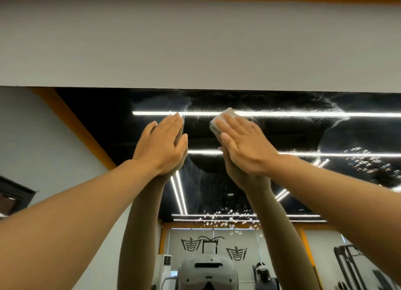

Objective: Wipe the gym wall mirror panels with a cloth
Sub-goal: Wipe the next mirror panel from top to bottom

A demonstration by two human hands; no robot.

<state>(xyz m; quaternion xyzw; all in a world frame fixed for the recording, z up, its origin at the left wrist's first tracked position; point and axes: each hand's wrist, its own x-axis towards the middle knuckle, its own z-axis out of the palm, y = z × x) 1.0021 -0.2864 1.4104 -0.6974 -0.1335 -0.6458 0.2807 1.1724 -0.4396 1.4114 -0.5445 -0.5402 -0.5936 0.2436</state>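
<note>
The right hand (243, 142) presses a pale folded cloth (219, 121) flat-fingered against the smeared, droplet-speckled mirror (282, 133); beside it, the left hand (162, 144) rests flat, fingers straight.

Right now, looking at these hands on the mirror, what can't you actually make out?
All from the head view:
- Cloth: mostly covered by the right hand; only its upper left corner shows.
- Left hand: its palm faces the mirror, so contact is hidden.
- Mirror: bottom and sides are cut off by the frame edges.
- Droplets: too small to tell water from foam.
</note>
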